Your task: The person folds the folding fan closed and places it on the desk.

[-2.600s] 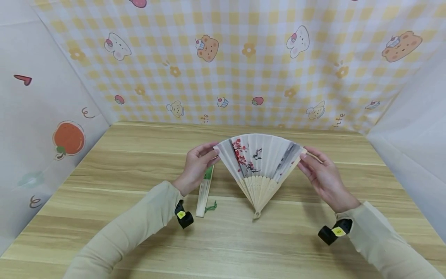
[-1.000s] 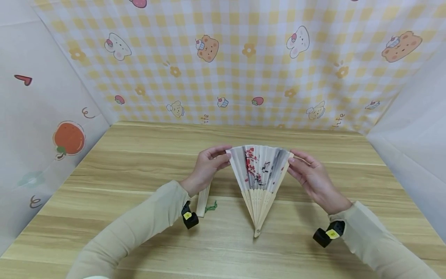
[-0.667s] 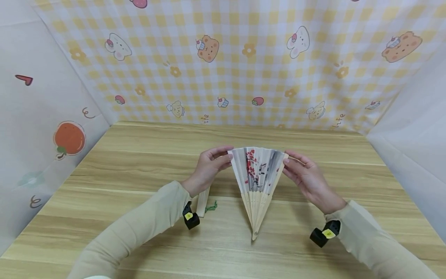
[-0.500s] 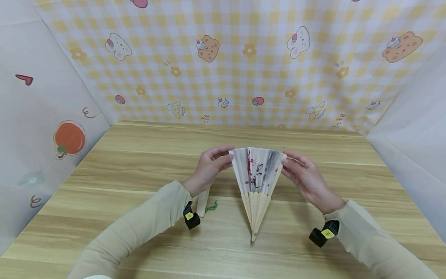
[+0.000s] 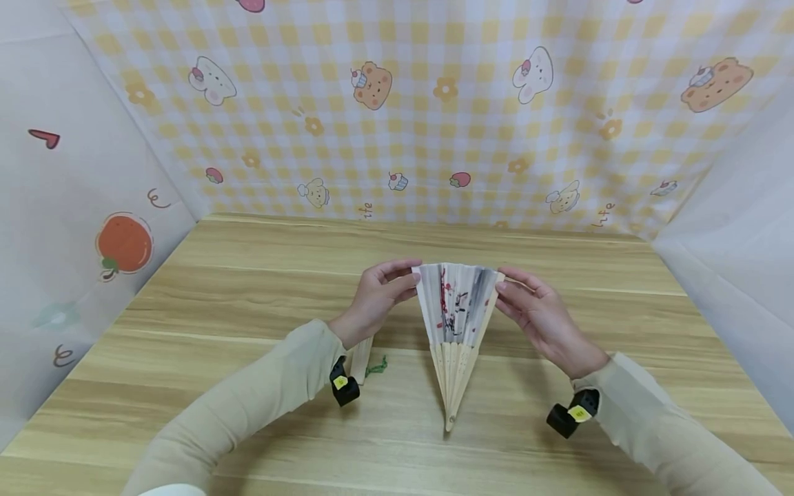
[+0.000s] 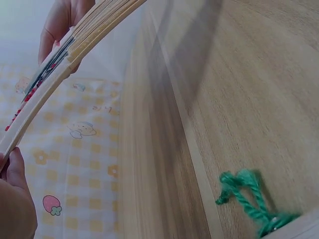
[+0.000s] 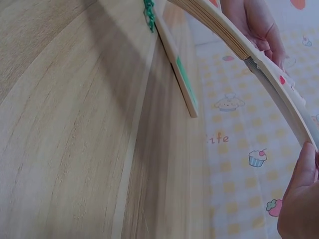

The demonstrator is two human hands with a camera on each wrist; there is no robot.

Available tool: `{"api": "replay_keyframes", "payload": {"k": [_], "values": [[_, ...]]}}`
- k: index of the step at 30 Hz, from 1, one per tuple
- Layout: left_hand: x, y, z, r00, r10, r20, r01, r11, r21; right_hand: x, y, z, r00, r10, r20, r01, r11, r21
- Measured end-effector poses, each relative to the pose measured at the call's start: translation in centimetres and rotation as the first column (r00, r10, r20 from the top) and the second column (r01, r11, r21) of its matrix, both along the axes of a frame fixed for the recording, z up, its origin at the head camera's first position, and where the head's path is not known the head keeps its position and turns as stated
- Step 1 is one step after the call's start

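A folding fan [image 5: 457, 303] with pale wooden ribs and a white leaf, painted with red blossoms and dark birds, is partly spread between my hands. My left hand [image 5: 375, 297] pinches the top of its left guard between thumb and fingers. At the opposite top corner, my right hand [image 5: 546, 317] pinches the right guard the same way. The ribs meet at a pivot that points toward me. In the right wrist view the fan [image 7: 279, 87] looks bowed, held above the table.
A second folding fan [image 5: 361, 362], closed, lies on the wooden table [image 5: 260, 275] partly hidden under my left hand. Its green cord tassel [image 5: 376, 367] lies beside it. A yellow checked cloth [image 5: 409, 124] hangs behind the table, with white cloths at both sides.
The painted fan has gone from widely spread to much narrower as my hands drew toward each other. Its pivot has come nearer to me, and my left hand now covers more of the second fan.
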State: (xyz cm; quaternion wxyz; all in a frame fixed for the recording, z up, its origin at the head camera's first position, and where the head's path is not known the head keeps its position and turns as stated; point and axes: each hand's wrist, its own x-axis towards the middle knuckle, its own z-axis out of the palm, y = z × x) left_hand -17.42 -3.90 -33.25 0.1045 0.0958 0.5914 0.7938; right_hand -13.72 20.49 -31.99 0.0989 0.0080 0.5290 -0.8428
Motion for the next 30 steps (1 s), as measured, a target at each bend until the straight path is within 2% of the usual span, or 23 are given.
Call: {"api": "replay_keyframes", "payload": {"k": [9,14,26,30], "values": [[0.0,0.2,-0.1,1.0,0.003,-0.01,-0.002,1.0,0.018,-0.2,-0.8,0.1,1.0,0.016,-0.021,-0.017,1.0,-0.022],[0.1,0.2,0.0,1.0,-0.017,-0.015,0.018,0.999,0.03,-0.2,-1.2,0.0,1.0,0.015,-0.009,-0.016,0.999,-0.028],[0.3,0.5,0.1,0.997,-0.063,-0.035,0.064,0.998,0.02,-0.1,-1.6,-0.1,0.999,0.037,-0.012,-0.037,0.999,0.014],[0.4,0.7,0.0,0.998,-0.059,-0.034,0.059,0.998,0.011,-0.1,-1.8,0.0,0.999,0.038,-0.001,-0.038,0.999,0.037]]}}
